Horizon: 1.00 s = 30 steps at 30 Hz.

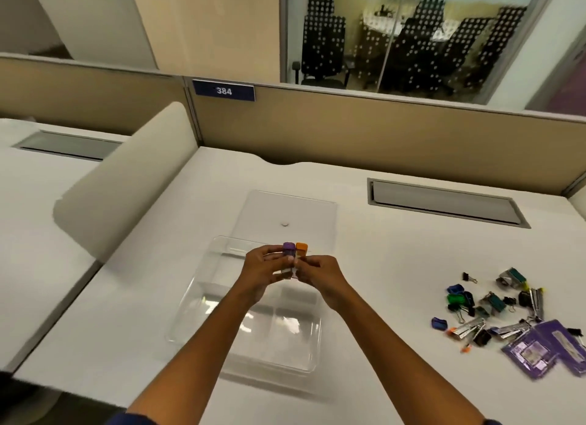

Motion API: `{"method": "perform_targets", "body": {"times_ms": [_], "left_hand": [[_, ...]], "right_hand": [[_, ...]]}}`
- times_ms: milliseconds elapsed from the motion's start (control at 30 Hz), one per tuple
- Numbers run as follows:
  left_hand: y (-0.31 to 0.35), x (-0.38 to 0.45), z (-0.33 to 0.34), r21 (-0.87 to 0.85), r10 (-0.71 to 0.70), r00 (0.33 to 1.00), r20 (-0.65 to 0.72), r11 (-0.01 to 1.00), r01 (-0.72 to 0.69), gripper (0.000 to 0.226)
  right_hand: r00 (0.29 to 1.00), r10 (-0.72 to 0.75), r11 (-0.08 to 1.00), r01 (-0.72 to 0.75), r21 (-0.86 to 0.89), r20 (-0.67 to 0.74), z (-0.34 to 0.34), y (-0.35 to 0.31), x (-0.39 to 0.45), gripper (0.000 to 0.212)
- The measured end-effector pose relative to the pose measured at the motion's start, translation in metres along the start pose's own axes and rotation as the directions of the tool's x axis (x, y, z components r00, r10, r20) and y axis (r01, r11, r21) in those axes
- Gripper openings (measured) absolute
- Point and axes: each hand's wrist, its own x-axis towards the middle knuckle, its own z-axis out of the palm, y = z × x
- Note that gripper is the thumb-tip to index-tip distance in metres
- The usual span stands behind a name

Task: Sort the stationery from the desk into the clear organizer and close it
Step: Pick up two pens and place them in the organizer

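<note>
Both my hands hover over the clear organizer (pixel 203 291), which lies open on the white desk. My left hand (pixel 260 271) grips a small container with a purple cap (pixel 288 248). My right hand (pixel 318 274) grips a matching one with an orange cap (pixel 301 248). The two containers are held upright and pressed side by side. The organizer's flat clear lid (pixel 304 212) lies just behind it. A pile of stationery (pixel 494 307) sits at the right: binder clips, staplers, sharpeners and purple packets (pixel 545 345).
A curved white divider (pixel 126 183) rises at the left of the desk. A grey cable hatch (pixel 444 202) is set into the desk behind the pile. A beige partition with a blue "384" sign (pixel 223 90) closes the back.
</note>
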Motion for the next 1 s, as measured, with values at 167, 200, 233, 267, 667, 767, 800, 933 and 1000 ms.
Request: {"method": "perform_targets", "body": {"times_ms": [167, 200, 233, 267, 667, 767, 800, 933, 1000], "left_hand": [[0.007, 0.000, -0.049, 0.035, -0.004, 0.994, -0.108, 0.999, 0.008, 0.034], [0.008, 0.000, -0.057, 0.044, 0.002, 0.992, -0.127, 0.999, 0.003, 0.033], [0.010, 0.000, -0.064, 0.053, 0.008, 0.990, -0.143, 0.999, -0.001, 0.033], [0.011, 0.000, -0.071, 0.063, 0.012, 0.987, -0.163, 0.998, -0.002, 0.033], [0.008, 0.011, -0.114, 0.363, 0.067, 0.885, -0.460, 0.924, 0.119, 0.032], [0.009, 0.011, -0.115, 0.400, 0.069, 0.879, -0.471, 0.905, 0.143, 0.019], [0.010, 0.011, -0.116, 0.413, 0.076, 0.876, -0.476, 0.899, 0.146, 0.015], [0.017, 0.012, -0.113, 0.413, 0.122, 0.847, -0.518, 0.902, 0.123, 0.038], [0.020, 0.014, -0.106, 0.373, 0.132, 0.835, -0.534, 0.923, 0.093, 0.039]], "right_hand": [[1.000, -0.004, 1.000, 0.004, 0.013, 0.019, 0.052, -0.008, 0.009, 0.022], [1.000, 0.002, 1.000, -0.002, -0.011, 0.008, 0.060, -0.010, 0.012, 0.027], [1.000, 0.012, 0.999, -0.012, -0.037, -0.006, 0.068, -0.011, 0.016, 0.031], [1.000, 0.022, 0.998, -0.023, -0.060, -0.020, 0.076, -0.011, 0.019, 0.033], [0.999, -0.011, 0.957, 0.001, -0.291, -0.033, 0.141, -0.013, 0.039, 0.036], [0.999, -0.009, 0.947, -0.004, -0.321, -0.037, 0.145, -0.012, 0.043, 0.035], [0.999, -0.005, 0.945, -0.007, -0.326, -0.036, 0.144, -0.012, 0.044, 0.032], [0.996, -0.011, 0.955, -0.016, -0.297, -0.088, 0.132, -0.010, 0.047, 0.012], [0.992, -0.028, 0.963, -0.007, -0.271, -0.123, 0.120, -0.009, 0.047, 0.017]]}}
